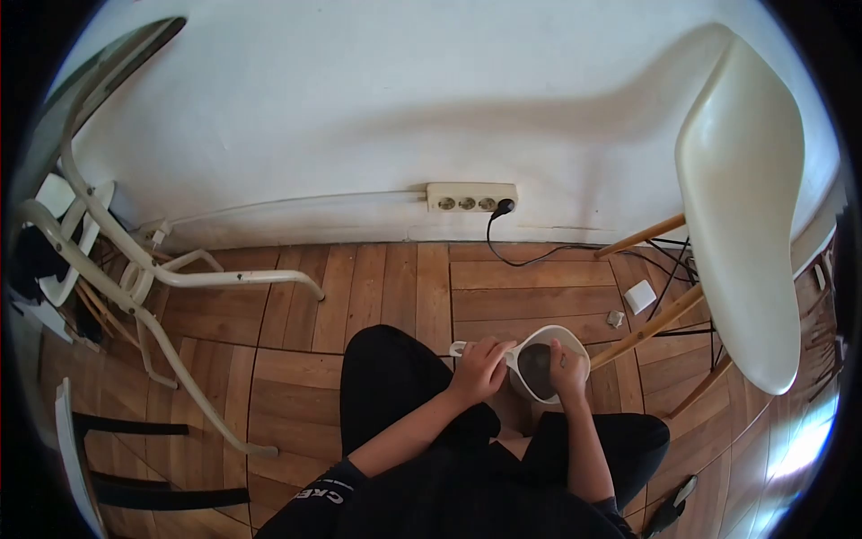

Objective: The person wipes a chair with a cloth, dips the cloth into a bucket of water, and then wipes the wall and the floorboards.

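Note:
A white jug-like container [584, 349] with a greyish inside is held in front of my crossed legs, its opening facing up toward me. My left hand [479, 370] is closed at its left side, on the handle [458, 349] where it joins the rim. The handle's tip sticks out to the left past the fingers. My right hand [567, 372] is closed over the near right part of the rim, with the thumb up. Its other fingers are partly hidden, so anything else in them cannot be made out.
A white chair [745, 198] with wooden legs stands to the right. Near it on the floor lie a small white box [640, 296] and a crumpled scrap [615, 319]. A power strip [471, 197] with a black plug is on the wall. Tubular metal legs [233, 278] stand left.

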`<state>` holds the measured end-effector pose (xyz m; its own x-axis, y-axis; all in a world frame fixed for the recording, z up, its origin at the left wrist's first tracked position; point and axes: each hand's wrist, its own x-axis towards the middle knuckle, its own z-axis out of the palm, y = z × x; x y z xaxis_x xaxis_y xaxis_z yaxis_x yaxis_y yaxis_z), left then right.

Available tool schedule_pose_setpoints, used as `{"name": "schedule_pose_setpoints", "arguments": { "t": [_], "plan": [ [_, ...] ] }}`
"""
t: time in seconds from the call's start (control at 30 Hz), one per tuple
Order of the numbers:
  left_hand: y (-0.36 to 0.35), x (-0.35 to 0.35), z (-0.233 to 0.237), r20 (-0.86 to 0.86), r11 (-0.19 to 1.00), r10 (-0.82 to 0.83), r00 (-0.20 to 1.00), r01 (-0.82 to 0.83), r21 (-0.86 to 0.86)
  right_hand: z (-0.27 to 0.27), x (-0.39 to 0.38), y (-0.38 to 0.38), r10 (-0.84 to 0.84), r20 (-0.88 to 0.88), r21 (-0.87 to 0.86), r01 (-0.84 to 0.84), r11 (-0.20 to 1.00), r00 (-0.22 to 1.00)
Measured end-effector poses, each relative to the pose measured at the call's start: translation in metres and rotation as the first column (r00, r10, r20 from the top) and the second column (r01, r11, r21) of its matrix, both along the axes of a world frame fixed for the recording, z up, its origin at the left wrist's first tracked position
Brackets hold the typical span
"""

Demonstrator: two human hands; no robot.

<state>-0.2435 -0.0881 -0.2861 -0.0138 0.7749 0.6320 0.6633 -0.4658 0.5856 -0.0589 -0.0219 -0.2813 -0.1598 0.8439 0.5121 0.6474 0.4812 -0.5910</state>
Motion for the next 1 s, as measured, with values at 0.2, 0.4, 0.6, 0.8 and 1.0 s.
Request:
{"name": "schedule_pose_setpoints", "arguments": {
  "t": [0.2, 0.4, 0.6, 0.8, 1.0],
  "plan": [
    [-0.001, -0.001, 0.007, 0.058, 1.0, 0.008, 0.998, -0.009, 0.016, 0.01, 0.005, 0.003, -0.034, 0.138, -0.137, 0.053, 0.989, 0.99],
    [0.005, -0.01, 0.007, 0.118, 1.0, 0.026, 0.993, -0.027, 0.008, -0.004, 0.01, 0.005, -0.006, 0.122, -0.1, 0.018, 0.995, 0.993],
    [0.017, -0.021, 0.016, 0.307, 0.997, 0.007, 0.952, 0.016, -0.072, 0.006, 0.0, 0.007, -0.012, 0.223, -0.15, 0.047, 0.988, 0.975],
    [0.057, -0.039, 0.029, 0.52, 0.999, 0.024, 0.854, -0.035, 0.011, 0.024, -0.01, 0.013, 0.029, 0.266, -0.216, 0.03, 0.976, 0.964],
    [0.086, -0.049, 0.016, 0.502, 0.997, 0.075, 0.861, -0.071, -0.027, 0.009, -0.001, 0.019, 0.001, 0.344, -0.196, 0.071, 0.978, 0.939]
  ]
}}
